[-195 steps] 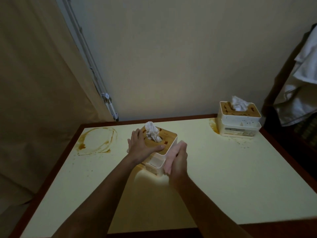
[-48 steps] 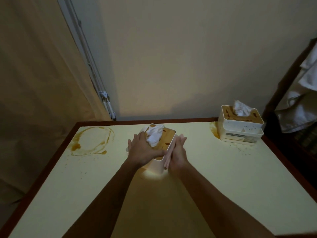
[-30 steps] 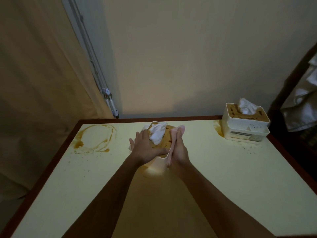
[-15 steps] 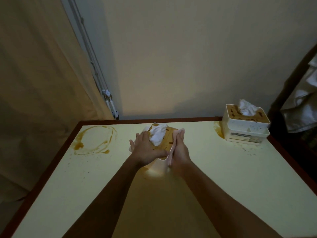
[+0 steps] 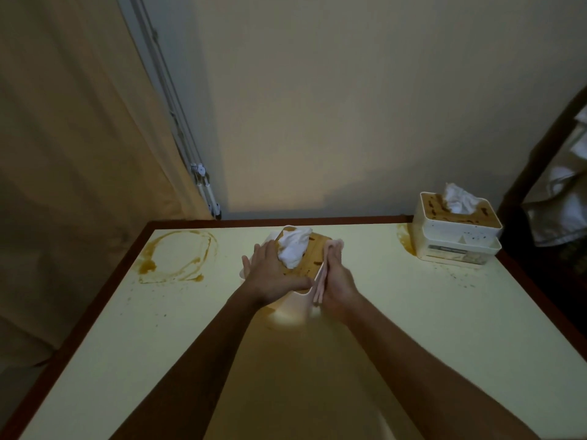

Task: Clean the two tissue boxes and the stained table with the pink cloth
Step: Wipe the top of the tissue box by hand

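Note:
A white tissue box with a stained brown lid and a tissue sticking out stands mid-table. My left hand lies over its left side and top, thumb across the front edge, holding it still. My right hand presses the folded pink cloth flat against the box's right side with straight fingers. A second stained tissue box stands at the table's far right corner. The pale yellow table carries a brown ring stain at the far left and a smear beside the second box.
A wall runs along the table's far edge. A beige curtain hangs at the left with a folded metal stand next to it. Dark furniture with light cloths stands at the right. The table has a dark brown rim.
The box was turned since the oldest frame, and my right hand with the cloth moved from its near corner to its right side. Over the last second the hands barely shift.

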